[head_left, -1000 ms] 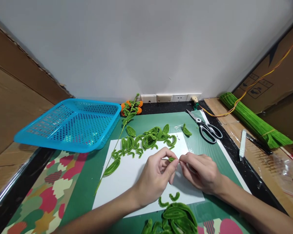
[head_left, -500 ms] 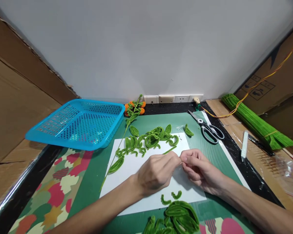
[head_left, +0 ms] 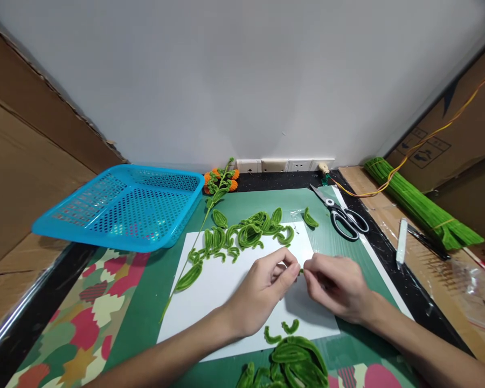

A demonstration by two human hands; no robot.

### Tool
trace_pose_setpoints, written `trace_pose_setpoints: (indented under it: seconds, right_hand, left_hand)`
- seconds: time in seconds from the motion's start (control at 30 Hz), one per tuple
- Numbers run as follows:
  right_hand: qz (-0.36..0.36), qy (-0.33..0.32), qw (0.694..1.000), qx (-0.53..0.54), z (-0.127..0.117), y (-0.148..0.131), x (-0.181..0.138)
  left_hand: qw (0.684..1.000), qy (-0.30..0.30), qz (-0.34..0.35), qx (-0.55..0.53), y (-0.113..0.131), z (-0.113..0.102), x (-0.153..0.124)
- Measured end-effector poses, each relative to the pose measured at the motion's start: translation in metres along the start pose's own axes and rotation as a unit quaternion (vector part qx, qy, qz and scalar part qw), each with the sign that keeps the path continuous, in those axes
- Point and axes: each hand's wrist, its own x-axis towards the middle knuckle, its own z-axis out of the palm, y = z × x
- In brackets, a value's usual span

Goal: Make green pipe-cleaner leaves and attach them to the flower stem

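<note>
My left hand (head_left: 262,291) and my right hand (head_left: 335,286) meet fingertip to fingertip over a white paper sheet (head_left: 210,302). Both pinch a short green pipe-cleaner piece (head_left: 301,270), of which only a small bit shows between the fingers. Several bent green pipe-cleaner leaves (head_left: 246,231) lie on the far part of the sheet. A long green stem with orange flowers (head_left: 218,183) runs along the sheet's left side. Another heap of green leaf loops (head_left: 291,361) lies near me, below the hands.
A blue perforated plastic basket (head_left: 121,207) stands at the left. Scissors (head_left: 341,215) lie on the green mat (head_left: 145,312) at the right. A bundle of straight green pipe cleaners (head_left: 420,202) lies at the far right, beside a white tool (head_left: 401,242). Wall sockets (head_left: 285,164) line the back.
The straight green piece that stuck out above my left fingers half a second ago is now hidden in the pinch. Both hands have shifted slightly.
</note>
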Motion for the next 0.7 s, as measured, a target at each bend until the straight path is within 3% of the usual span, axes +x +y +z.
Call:
trace_pose_setpoints:
  seconds: [0.03,0.1,0.23,0.53,0.7]
  right_hand:
    - [-0.059,0.001,0.996,-0.061,0.000,0.002,-0.001]
    - [-0.107,-0.003,0.986,-0.126,0.000,0.005,-0.003]
    - [-0.106,-0.024,0.984,-0.140,0.002,0.008,-0.003]
    - [-0.124,-0.030,0.979,-0.156,0.000,0.008,-0.003]
    - [-0.119,0.004,0.985,-0.124,0.006,0.008,-0.007]
  left_hand:
    - [0.999,-0.010,-0.013,-0.041,-0.002,0.000,0.000]
    - [0.995,-0.016,-0.023,-0.099,-0.007,0.001,0.002]
    - [0.987,-0.016,-0.023,-0.161,-0.011,0.000,0.003]
    - [0.981,-0.028,-0.020,-0.192,-0.012,0.000,0.006]
    - [0.986,-0.018,-0.012,-0.163,-0.013,0.000,0.001]
